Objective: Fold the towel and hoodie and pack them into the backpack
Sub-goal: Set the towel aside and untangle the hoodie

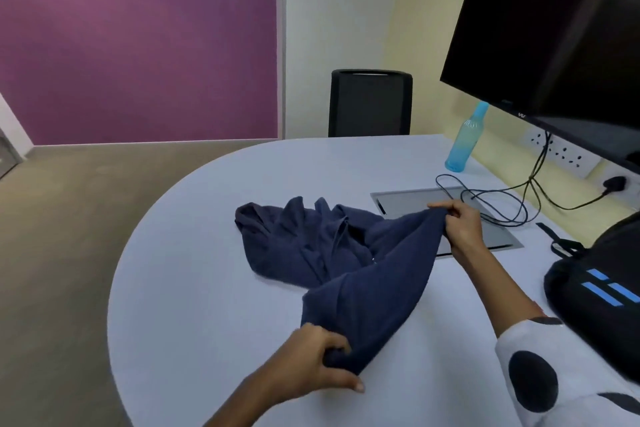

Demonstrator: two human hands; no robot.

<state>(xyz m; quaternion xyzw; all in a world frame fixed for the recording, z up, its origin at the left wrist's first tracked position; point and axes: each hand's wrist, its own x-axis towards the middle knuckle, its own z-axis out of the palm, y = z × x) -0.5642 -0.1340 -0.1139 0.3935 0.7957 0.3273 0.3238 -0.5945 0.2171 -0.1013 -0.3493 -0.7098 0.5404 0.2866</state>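
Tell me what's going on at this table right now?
A person is working on a dark navy fabric garment, probably the hoodie, which lies crumpled on the pale round-ended table. The left hand grips one bunched end near the table's front edge, and the right hand pinches the other end, stretching that part between them. No fold is finished yet. The black backpack with blue stripes sits at the right; whether it is open I cannot tell. I cannot pick out a separate towel.

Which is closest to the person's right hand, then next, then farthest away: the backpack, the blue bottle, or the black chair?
From the right hand:
1. Backpack, just to its right at the table's edge.
2. Blue bottle, farther back on the table, under the monitor.
3. Black chair, beyond the table's far edge.
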